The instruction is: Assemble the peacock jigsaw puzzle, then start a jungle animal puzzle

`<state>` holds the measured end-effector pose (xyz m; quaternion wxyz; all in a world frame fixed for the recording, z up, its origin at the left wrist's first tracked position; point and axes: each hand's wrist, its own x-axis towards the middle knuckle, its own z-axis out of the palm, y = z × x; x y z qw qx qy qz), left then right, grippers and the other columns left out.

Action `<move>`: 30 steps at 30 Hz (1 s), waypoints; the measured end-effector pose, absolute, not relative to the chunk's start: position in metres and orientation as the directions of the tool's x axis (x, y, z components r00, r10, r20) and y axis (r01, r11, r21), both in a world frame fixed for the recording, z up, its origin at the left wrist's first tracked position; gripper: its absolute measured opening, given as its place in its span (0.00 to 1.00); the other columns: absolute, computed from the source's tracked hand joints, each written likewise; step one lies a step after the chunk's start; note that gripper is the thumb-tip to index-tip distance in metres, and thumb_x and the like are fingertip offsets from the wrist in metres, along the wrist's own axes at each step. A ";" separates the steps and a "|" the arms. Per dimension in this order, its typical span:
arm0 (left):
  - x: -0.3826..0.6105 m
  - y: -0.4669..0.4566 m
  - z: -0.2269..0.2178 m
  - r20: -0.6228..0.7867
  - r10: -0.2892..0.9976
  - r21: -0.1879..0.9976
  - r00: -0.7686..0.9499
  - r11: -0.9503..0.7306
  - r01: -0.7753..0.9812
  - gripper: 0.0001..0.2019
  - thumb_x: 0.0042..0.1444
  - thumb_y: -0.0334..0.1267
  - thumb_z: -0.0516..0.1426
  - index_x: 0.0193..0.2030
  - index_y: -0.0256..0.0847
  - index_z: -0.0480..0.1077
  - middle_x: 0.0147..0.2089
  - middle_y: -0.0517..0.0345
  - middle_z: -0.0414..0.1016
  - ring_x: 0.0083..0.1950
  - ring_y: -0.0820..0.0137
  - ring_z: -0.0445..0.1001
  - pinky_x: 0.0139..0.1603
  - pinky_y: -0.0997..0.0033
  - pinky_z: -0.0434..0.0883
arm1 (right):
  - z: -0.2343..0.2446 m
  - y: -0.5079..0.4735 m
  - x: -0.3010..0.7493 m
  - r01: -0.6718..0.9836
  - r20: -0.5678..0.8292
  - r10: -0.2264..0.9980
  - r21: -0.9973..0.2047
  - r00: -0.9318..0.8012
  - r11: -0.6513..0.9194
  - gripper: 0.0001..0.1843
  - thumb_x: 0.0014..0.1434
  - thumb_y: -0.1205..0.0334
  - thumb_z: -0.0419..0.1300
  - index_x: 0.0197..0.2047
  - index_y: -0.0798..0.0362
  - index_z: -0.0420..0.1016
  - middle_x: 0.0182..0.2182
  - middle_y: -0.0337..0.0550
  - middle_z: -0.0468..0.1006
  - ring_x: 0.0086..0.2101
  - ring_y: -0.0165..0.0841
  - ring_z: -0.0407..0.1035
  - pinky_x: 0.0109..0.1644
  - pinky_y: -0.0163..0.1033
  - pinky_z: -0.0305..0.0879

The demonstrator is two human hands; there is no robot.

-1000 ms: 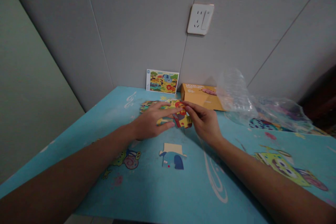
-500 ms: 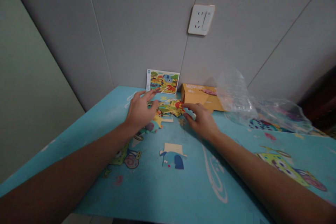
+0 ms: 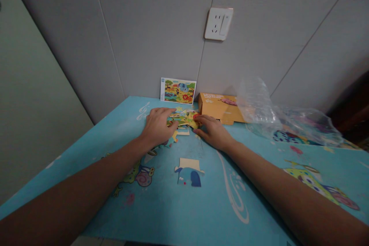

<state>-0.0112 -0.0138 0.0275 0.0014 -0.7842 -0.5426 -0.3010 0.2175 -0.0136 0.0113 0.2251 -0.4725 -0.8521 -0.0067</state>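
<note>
A cluster of joined colourful puzzle pieces [image 3: 184,118] lies on the blue cartoon-printed table [image 3: 201,207] near the wall. My left hand [image 3: 158,126] rests on the cluster's left side, fingers flat and pressing down. My right hand [image 3: 211,132] lies against the cluster's right edge, fingers stretched flat on the table. Neither hand grips anything. A loose blue and beige puzzle piece [image 3: 188,171] sits nearer to me, apart from both hands.
A picture card [image 3: 178,90] of the puzzle leans on the grey wall. An orange box [image 3: 220,107] lies right of the cluster. Crumpled clear plastic bags [image 3: 276,117] spread over the right of the table. A wall socket [image 3: 218,23] is above.
One second ago both hands held a piece at the cluster's near side. The piece now lies in the cluster, and both hands have flattened on either side of it.
</note>
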 end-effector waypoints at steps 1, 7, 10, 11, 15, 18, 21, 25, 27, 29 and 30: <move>-0.011 -0.015 0.028 0.476 0.839 0.307 0.265 -0.441 0.843 0.23 0.55 0.44 0.55 0.57 0.41 0.71 0.56 0.49 0.72 0.59 0.56 0.66 0.62 0.54 0.60 | 0.011 -0.013 0.218 0.810 0.399 0.801 -0.199 -0.446 0.551 0.20 0.62 0.56 0.59 0.55 0.58 0.70 0.53 0.53 0.74 0.52 0.41 0.68 0.57 0.44 0.62; -0.010 -0.026 0.023 0.300 0.829 0.177 0.473 -0.535 0.826 0.33 0.54 0.56 0.57 0.67 0.60 0.58 0.67 0.48 0.56 0.68 0.46 0.52 0.62 0.40 0.53 | 0.011 -0.014 0.217 0.813 0.430 0.798 -0.210 -0.423 0.543 0.18 0.66 0.58 0.53 0.54 0.59 0.70 0.49 0.54 0.76 0.49 0.41 0.71 0.54 0.43 0.64; -0.011 -0.025 0.019 0.221 0.839 0.153 0.498 -0.534 0.831 0.35 0.54 0.58 0.56 0.68 0.61 0.53 0.70 0.46 0.50 0.70 0.42 0.46 0.63 0.37 0.51 | 0.011 -0.013 0.217 0.815 0.438 0.792 -0.195 -0.425 0.545 0.16 0.66 0.61 0.51 0.53 0.58 0.71 0.48 0.53 0.77 0.47 0.41 0.71 0.52 0.43 0.64; -0.012 -0.024 0.019 0.219 0.843 0.148 0.491 -0.526 0.838 0.35 0.55 0.58 0.55 0.69 0.60 0.53 0.70 0.45 0.50 0.70 0.42 0.47 0.63 0.38 0.51 | 0.011 -0.013 0.218 0.819 0.438 0.792 -0.187 -0.425 0.543 0.16 0.66 0.62 0.51 0.53 0.58 0.71 0.48 0.53 0.77 0.46 0.40 0.71 0.51 0.43 0.64; -0.015 -0.020 0.018 0.242 0.852 0.127 0.464 -0.502 0.856 0.32 0.57 0.56 0.53 0.68 0.58 0.54 0.69 0.44 0.54 0.69 0.45 0.51 0.62 0.39 0.53 | 0.010 -0.011 0.219 0.831 0.444 0.798 -0.181 -0.408 0.526 0.14 0.65 0.66 0.52 0.52 0.58 0.72 0.47 0.51 0.78 0.44 0.39 0.71 0.49 0.41 0.64; -0.016 -0.019 0.019 0.242 0.859 0.117 0.452 -0.488 0.865 0.30 0.58 0.55 0.52 0.68 0.57 0.56 0.69 0.45 0.55 0.68 0.46 0.53 0.62 0.39 0.53 | 0.009 -0.010 0.220 0.842 0.465 0.797 -0.175 -0.387 0.511 0.14 0.65 0.69 0.51 0.51 0.58 0.72 0.46 0.51 0.78 0.42 0.40 0.70 0.48 0.41 0.63; -0.016 -0.019 0.019 0.239 0.860 0.107 0.452 -0.486 0.867 0.29 0.59 0.54 0.52 0.67 0.56 0.58 0.69 0.46 0.55 0.68 0.47 0.53 0.62 0.39 0.53 | 0.009 -0.008 0.222 0.862 0.501 0.792 -0.159 -0.349 0.481 0.15 0.65 0.69 0.49 0.50 0.57 0.73 0.44 0.51 0.79 0.41 0.40 0.70 0.47 0.42 0.64; -0.017 -0.018 0.020 0.239 0.859 0.111 0.453 -0.487 0.866 0.29 0.58 0.55 0.52 0.66 0.56 0.59 0.68 0.46 0.56 0.68 0.46 0.52 0.62 0.38 0.53 | 0.010 -0.007 0.225 0.903 0.533 0.805 -0.161 -0.261 0.399 0.16 0.65 0.71 0.47 0.49 0.58 0.74 0.39 0.53 0.80 0.38 0.41 0.70 0.43 0.42 0.64; -0.017 -0.018 0.020 0.229 0.862 0.116 0.452 -0.485 0.867 0.29 0.58 0.55 0.53 0.66 0.56 0.59 0.69 0.47 0.56 0.68 0.46 0.52 0.61 0.39 0.53 | 0.012 -0.007 0.227 0.918 0.541 0.809 -0.157 -0.229 0.365 0.16 0.64 0.71 0.47 0.48 0.58 0.74 0.37 0.53 0.80 0.37 0.41 0.70 0.41 0.40 0.63; -0.017 -0.018 0.021 0.221 0.865 0.117 0.451 -0.483 0.868 0.29 0.58 0.54 0.53 0.66 0.56 0.59 0.69 0.47 0.56 0.69 0.47 0.52 0.61 0.38 0.53 | 0.013 -0.008 0.228 0.929 0.544 0.813 -0.149 -0.208 0.338 0.16 0.64 0.72 0.47 0.47 0.58 0.74 0.36 0.52 0.79 0.37 0.40 0.70 0.40 0.39 0.62; -0.017 -0.019 0.022 0.219 0.866 0.118 0.449 -0.481 0.869 0.29 0.57 0.54 0.53 0.66 0.56 0.59 0.69 0.47 0.56 0.69 0.47 0.52 0.61 0.38 0.53 | 0.014 -0.009 0.229 0.934 0.544 0.814 -0.144 -0.202 0.328 0.16 0.63 0.72 0.47 0.46 0.58 0.74 0.35 0.52 0.79 0.37 0.40 0.70 0.39 0.39 0.61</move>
